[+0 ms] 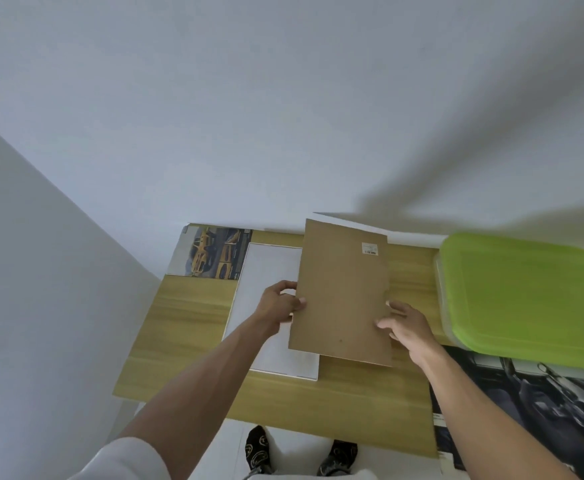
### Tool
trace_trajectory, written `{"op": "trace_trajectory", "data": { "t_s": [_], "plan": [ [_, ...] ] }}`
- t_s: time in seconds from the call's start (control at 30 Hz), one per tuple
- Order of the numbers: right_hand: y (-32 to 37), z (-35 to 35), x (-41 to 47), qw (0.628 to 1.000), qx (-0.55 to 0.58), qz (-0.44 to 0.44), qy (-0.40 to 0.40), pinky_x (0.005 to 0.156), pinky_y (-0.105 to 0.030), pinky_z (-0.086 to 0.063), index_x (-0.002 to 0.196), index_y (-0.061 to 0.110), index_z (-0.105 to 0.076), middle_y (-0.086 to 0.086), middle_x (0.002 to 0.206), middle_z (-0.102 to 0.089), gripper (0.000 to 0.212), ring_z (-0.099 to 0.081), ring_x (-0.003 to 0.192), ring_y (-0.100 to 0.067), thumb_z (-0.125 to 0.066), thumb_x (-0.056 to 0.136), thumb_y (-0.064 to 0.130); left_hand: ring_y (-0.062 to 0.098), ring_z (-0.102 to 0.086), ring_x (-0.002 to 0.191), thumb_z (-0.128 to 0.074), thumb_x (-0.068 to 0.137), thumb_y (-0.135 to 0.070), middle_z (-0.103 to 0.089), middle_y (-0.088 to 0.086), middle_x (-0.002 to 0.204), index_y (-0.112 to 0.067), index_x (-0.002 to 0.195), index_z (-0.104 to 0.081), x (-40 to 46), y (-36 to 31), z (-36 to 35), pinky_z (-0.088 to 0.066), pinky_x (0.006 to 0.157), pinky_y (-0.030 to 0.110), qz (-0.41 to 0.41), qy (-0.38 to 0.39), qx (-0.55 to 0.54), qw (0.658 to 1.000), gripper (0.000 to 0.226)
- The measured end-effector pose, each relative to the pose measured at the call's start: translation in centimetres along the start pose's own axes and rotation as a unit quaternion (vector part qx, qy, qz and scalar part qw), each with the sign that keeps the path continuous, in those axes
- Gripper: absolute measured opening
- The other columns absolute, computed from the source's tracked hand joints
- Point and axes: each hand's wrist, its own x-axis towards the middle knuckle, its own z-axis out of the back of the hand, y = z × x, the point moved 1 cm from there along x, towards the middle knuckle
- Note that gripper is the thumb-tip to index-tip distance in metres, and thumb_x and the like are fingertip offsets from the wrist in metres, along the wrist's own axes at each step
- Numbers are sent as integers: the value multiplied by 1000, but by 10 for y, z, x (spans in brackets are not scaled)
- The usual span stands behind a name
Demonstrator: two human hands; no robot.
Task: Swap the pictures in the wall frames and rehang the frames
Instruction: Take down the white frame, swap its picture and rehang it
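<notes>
Gripping the brown backing board (342, 296) with both hands, left hand (281, 303) and right hand (406, 327), our fingers clamped on its side edges, we hold it above the white frame (269, 271) on the table (179, 323).

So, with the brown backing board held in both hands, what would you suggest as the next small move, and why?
Probably set the backing board aside on bare table. The left hand and right hand hold it by its side edges above the white frame, and both car pictures, the yellow one and the dark one, still lie loose on the table.
</notes>
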Motion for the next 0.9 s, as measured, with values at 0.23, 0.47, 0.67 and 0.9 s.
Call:
{"op": "trace_trajectory", "data": {
  "t_s": [0.23,0.47,0.67,0.9],
  "plan": [
    [14,-77,-22,995,-58,73,38,90,-37,-57,140,21,-55,1,103,-57,74,-66,100,-23,-82,75,-1,20,-69,81,-77,76,-9,-72,8,89,-23,139,-51,-5,2,90,-55,73,31,-86,-5,236,968,70],
    [-2,-137,-36,980,-150,125,-24,75,-18,-47,136,24,-57,-3,104,-63,66,-63,91,-18,-81,77,9,17,-58,68,-76,75,-1,-63,3,82,-22,151,-35,-9,24,136,-35,44,11,-115,-19,360,926,89],
    [-14,-147,-41,975,-177,120,-61,64,-11,-40,139,18,-56,-12,113,-65,64,-60,85,-22,-76,80,2,22,-58,81,-71,76,0,-62,3,86,-20,146,-41,-3,46,139,-46,70,28,-124,-14,383,915,79],
    [-20,-149,-39,973,-196,106,-67,84,-19,-39,141,17,-55,-10,118,-67,69,-58,97,-18,-78,77,3,22,-50,81,-82,71,-8,-54,11,103,-10,119,-64,8,52,139,-41,69,27,-123,-15,427,896,52]
  ]
}}
